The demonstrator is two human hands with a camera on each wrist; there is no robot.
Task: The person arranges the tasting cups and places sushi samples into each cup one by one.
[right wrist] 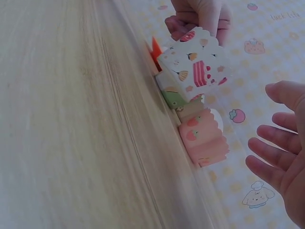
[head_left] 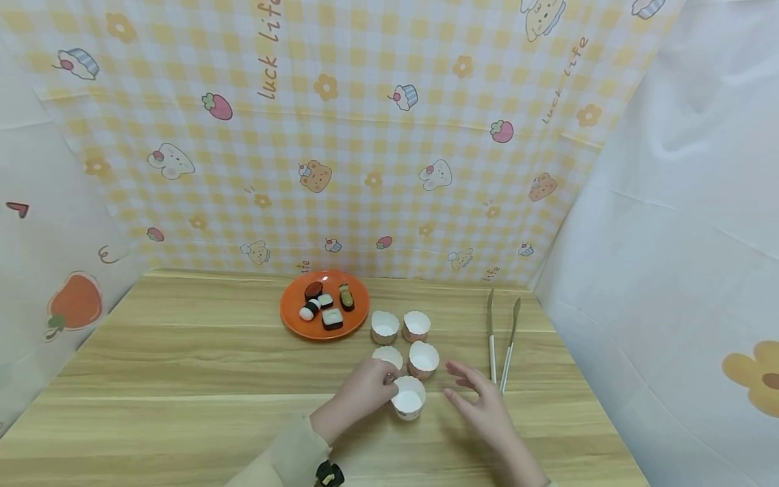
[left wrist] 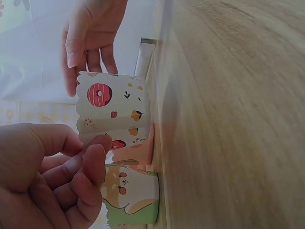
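My left hand [head_left: 360, 393] pinches the rim of a white paper baking cup [head_left: 408, 400] between thumb and fingers. In the left wrist view, this cup [left wrist: 116, 107] carries donut and flower prints and has a scalloped edge. My right hand [head_left: 482, 404] is just right of the cups, its fingers spread and apart from everything. Behind the held cup, other baking cups stand close together: a pink one [right wrist: 202, 138] with strawberries, a green one [left wrist: 133, 195] with an animal print, and two more farther back, one of them here [head_left: 385, 327].
An orange plate [head_left: 292, 325] with several sushi pieces [head_left: 332, 318] sits at the back, left of the cups. To the right, long metal tongs [head_left: 491, 341] lie spread in a V. A checked cloth [head_left: 365, 135] hangs behind the wooden table [head_left: 182, 352].
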